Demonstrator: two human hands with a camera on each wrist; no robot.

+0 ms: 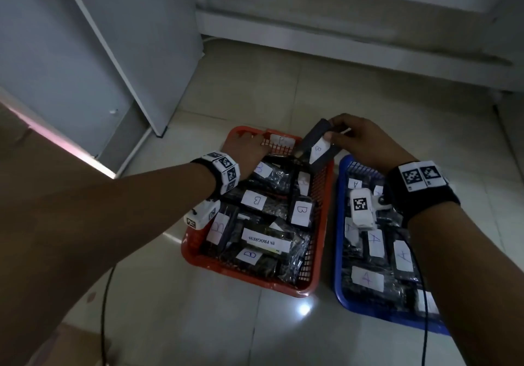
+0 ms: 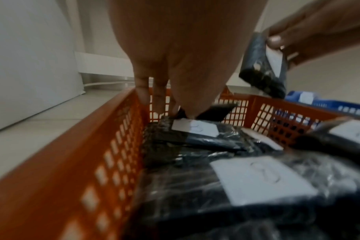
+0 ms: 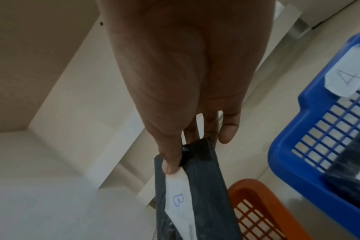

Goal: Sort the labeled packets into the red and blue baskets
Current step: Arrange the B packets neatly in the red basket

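The red basket (image 1: 326,224) holds several dark packets with white "B" labels (image 1: 300,209). To its right, the blue basket (image 1: 338,252) holds several packets labelled "A" (image 1: 374,242). My left hand (image 1: 249,150) reaches into the far left corner of the red basket (image 2: 82,162). There its thumb and fingers (image 2: 142,94) pinch a dark packet (image 2: 216,112) lying on the pile. My right hand (image 1: 331,136) grips another dark packet (image 1: 317,150) labelled "B" by its top end (image 3: 195,194). This packet hangs tilted above the red basket's far right corner.
A white cabinet (image 1: 99,54) stands at the left on the tiled floor (image 1: 283,331). A low white ledge (image 1: 368,42) runs along the back. Black cables (image 1: 105,309) trail from both wrists. A strip reading "IN PROGRESS" (image 1: 266,241) lies among the red basket's packets.
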